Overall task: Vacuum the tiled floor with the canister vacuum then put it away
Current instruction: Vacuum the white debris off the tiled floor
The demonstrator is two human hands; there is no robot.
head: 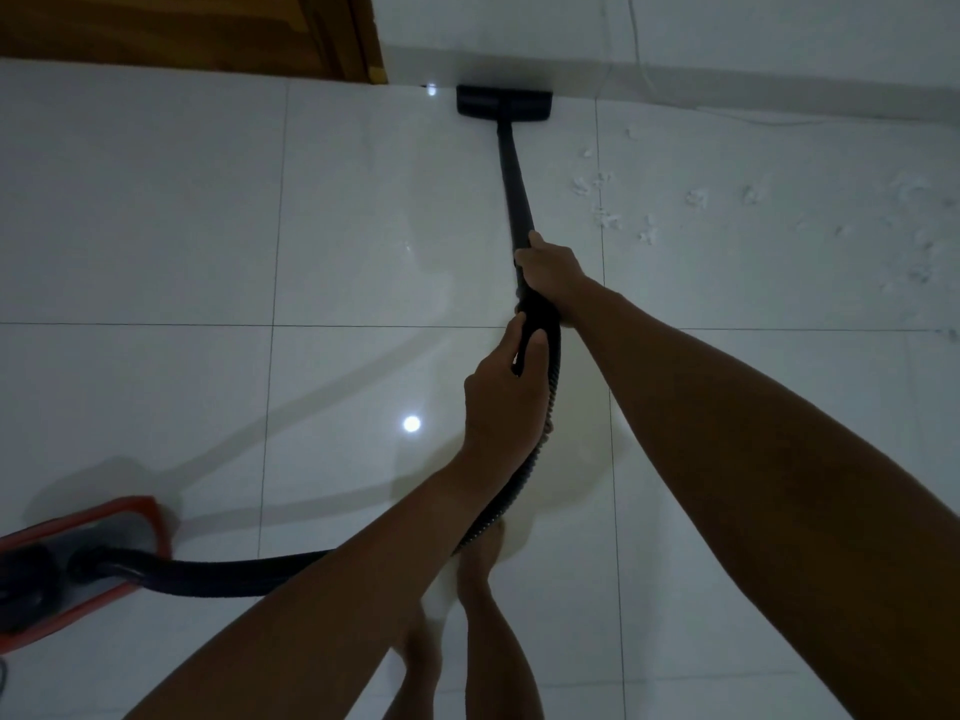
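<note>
Head view, dim light. Right hand (pixel 551 275) grips the black wand (pixel 514 194) at its near end; left hand (pixel 501 394) grips the handle just behind, where the ribbed hose (pixel 519 485) begins. Floor nozzle (pixel 504 103) lies flat on the white tiled floor (pixel 156 210), against the wall base, beside a wooden door frame (pixel 358 39). Hose curves left to the red canister (pixel 78 558). White debris scraps (pixel 605 215) lie scattered right of the wand. Bare feet (pixel 480 558) show below the arms.

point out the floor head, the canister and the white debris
floor head (pixel 503 103), head view, middle of its top
canister (pixel 111 532), head view, red edge of its body
white debris (pixel 605 216), head view, one scrap on the tiles
</note>
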